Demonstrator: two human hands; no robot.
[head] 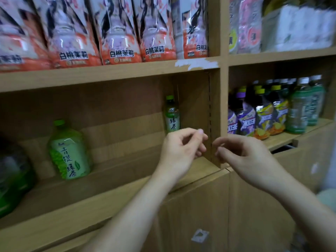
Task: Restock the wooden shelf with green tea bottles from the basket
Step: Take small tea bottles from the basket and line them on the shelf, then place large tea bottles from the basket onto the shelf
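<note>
A slim green tea bottle (pixel 171 113) with a green cap stands upright at the back right corner of the wooden shelf (pixel 116 180). A wide green tea bottle (pixel 70 151) stands toward the left, and a blurred green bottle (pixel 12 180) sits at the far left edge. My left hand (pixel 181 148) hovers just in front of and below the slim bottle, fingers loosely curled and holding nothing. My right hand (pixel 241 155) is beside it, in front of the shelf divider (pixel 215 117), fingers also curled and empty. The basket is out of view.
The shelf above holds a row of orange-and-white peach jasmine bottles (pixel 118 37). The right compartment holds purple, yellow and green bottles (pixel 272 113). Tissue packs (pixel 298 26) sit at the upper right. Closed cabinet doors (pixel 200 211) lie below the shelf.
</note>
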